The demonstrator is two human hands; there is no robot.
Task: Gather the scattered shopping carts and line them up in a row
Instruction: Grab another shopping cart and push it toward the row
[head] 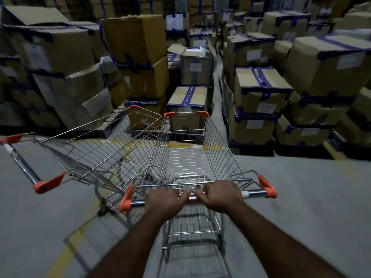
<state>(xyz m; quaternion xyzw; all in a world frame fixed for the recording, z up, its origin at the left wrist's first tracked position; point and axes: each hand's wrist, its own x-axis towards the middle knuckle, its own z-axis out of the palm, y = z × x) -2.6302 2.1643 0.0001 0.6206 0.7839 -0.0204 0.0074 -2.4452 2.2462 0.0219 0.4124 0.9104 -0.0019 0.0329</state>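
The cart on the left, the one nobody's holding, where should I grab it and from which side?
Take the left cart by its handle bar, the chrome tube between the two orange end caps. Come from its rear, at the left of the view, since the cart sits angled with its basket pointing toward the boxes. Both hands, left hand and right hand, currently grip the other cart's handle.

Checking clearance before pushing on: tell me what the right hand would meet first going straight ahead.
The right hand is wrapped on the cart handle. Straight ahead it would probably first meet the wire flap just behind the handle, then the empty basket; depth is uncertain.
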